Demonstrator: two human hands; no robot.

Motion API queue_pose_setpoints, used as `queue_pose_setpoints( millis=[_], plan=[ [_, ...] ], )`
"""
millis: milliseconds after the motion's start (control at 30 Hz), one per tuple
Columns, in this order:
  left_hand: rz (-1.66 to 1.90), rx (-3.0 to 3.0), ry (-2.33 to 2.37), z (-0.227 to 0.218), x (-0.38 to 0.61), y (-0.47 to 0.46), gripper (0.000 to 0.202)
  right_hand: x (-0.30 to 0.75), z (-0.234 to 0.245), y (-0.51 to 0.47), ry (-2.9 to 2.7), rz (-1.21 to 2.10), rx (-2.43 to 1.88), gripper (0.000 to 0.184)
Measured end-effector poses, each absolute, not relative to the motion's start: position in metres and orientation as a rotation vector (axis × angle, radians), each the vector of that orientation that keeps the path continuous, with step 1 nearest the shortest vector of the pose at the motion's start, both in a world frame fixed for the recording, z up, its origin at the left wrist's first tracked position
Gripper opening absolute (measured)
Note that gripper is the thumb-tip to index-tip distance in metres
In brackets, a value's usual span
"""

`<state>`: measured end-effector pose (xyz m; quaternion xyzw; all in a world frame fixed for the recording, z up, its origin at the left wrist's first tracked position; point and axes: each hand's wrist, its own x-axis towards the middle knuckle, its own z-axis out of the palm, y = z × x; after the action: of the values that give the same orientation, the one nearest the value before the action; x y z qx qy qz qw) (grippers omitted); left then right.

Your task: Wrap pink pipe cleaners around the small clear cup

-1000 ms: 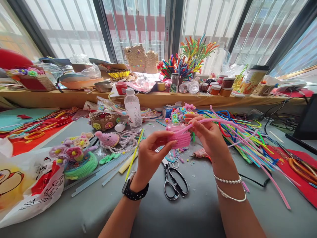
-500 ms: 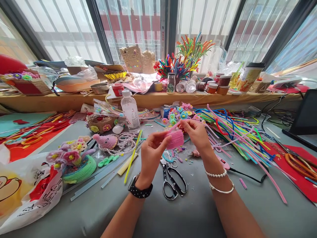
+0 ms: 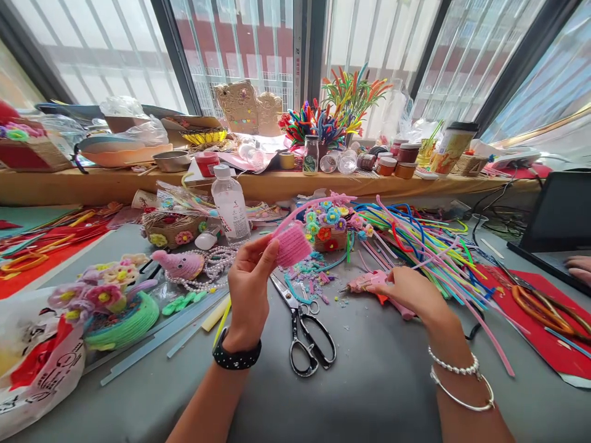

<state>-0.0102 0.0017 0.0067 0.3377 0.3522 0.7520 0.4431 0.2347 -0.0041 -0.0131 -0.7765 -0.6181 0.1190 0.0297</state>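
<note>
My left hand (image 3: 249,280) is raised above the grey table (image 3: 360,381), its fingers pinched on a pink coiled pipe-cleaner piece (image 3: 292,245) with a loose pink tail curving up and right. My right hand (image 3: 409,290) lies low on the table to the right, closed over the handle of a pink glue gun (image 3: 367,282) whose nozzle points left. Black-handled scissors (image 3: 302,326) lie open between the two hands. A heap of coloured pipe cleaners (image 3: 429,237) spreads out behind my right hand.
A clear water bottle (image 3: 229,205) stands behind my left hand. Finished flower pieces (image 3: 111,298), a pink knitted figure (image 3: 178,263) and pearl beads lie left. Another person's fingers (image 3: 579,267) rest by a black tablet (image 3: 556,218) at right. The wooden sill (image 3: 277,181) holds jars and cups.
My right hand let go of the pink strand and dropped right onto the glue gun. My left hand kept the pink coil and shifted slightly left.
</note>
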Motion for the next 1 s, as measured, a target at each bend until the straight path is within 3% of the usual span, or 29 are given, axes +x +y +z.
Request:
queue_pose_setpoints(
  millis=[133, 367, 867, 1000],
  plan=[
    [1.942, 0.85, 0.859, 0.009, -0.009, -0.001, 0.025, 0.233, -0.019, -0.002, -1.929, 0.539, -2.486, 0.033],
    [2.041, 0.9, 0.81, 0.009, -0.011, -0.002, 0.021, 0.235, -0.019, 0.001, -1.948, 0.454, -2.451, 0.013],
    [2.12, 1.24, 0.948, 0.001, -0.002, -0.009, 0.019, 0.242, 0.005, -0.01, -1.444, 0.263, -1.893, 0.047],
    [2.088, 1.385, 1.025, -0.001, 0.003, -0.013, 0.018, 0.236, 0.003, -0.013, -1.264, 0.138, -1.69, 0.049]
  ],
)
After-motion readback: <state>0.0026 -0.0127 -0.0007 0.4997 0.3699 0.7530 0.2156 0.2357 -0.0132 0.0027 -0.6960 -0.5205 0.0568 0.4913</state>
